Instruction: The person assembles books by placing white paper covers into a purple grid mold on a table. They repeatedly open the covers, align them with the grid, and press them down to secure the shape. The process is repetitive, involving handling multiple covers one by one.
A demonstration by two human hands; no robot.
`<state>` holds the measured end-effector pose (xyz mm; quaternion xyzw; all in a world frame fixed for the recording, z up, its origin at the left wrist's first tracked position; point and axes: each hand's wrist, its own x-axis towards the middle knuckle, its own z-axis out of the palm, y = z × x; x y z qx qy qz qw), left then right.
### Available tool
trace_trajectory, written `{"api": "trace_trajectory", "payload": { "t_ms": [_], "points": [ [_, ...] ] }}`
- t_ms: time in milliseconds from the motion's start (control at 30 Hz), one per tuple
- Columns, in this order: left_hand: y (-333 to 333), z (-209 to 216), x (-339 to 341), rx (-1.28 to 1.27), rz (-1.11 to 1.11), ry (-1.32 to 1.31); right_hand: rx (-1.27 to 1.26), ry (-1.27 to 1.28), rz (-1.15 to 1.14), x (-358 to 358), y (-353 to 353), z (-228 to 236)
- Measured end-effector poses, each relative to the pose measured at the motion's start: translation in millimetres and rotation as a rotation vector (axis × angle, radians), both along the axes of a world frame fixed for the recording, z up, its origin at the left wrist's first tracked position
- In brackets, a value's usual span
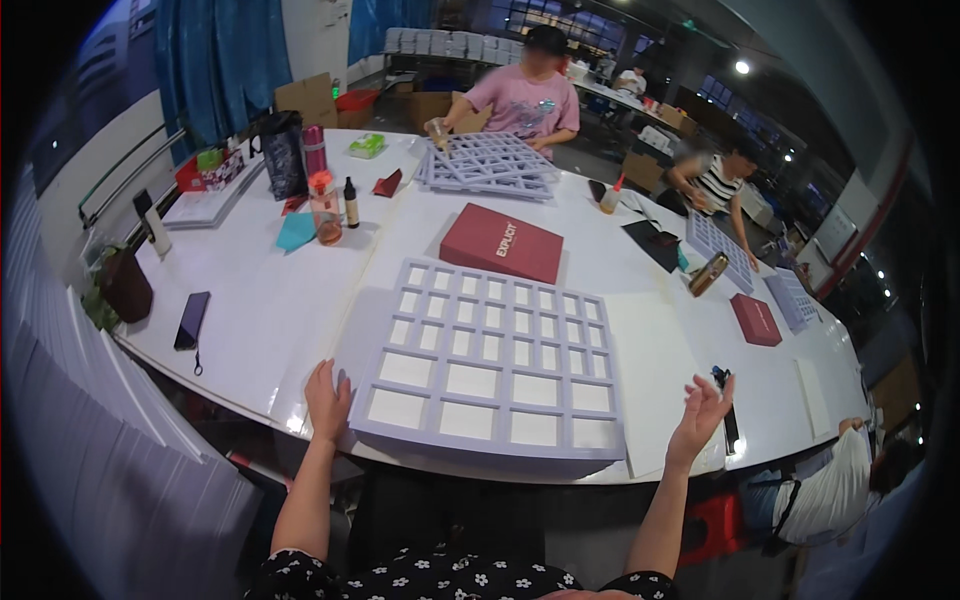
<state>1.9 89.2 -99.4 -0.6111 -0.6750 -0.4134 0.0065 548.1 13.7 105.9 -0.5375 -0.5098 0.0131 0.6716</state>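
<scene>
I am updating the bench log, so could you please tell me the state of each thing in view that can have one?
Left hand: open, flat on the table beside the grid tray.
Right hand: open, raised, holding nothing.
Lilac grid tray: lying flat, cells empty.
Red box: closed, lying flat.
Small red box: closed.
Black phone: lying flat, screen dark.
Stack of grid trays: piled flat.
</scene>
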Motion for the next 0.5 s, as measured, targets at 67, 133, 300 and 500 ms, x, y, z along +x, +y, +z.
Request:
{"api": "trace_trajectory", "payload": {
  "t_ms": [67,133,300,500],
  "points": [
    [0.1,-0.4,-0.8,0.005,-0.003,0.003,-0.192,0.236,0.001,9.7,2.2,-26.0],
    [0.3,0.0,-3.4,0.0,-0.004,0.013,-0.072,0.161,-0.026,8.3,4.5,-25.0],
    [-3.8,1.0,-8.3,-0.011,0.033,0.057,0.274,-0.245,-0.189,-6.7,19.6,5.2],
    [0.8,-1.0,-2.4,0.002,0.053,0.097,-0.598,0.116,0.107,47.6,60.3,-87.4]
  ]
}}
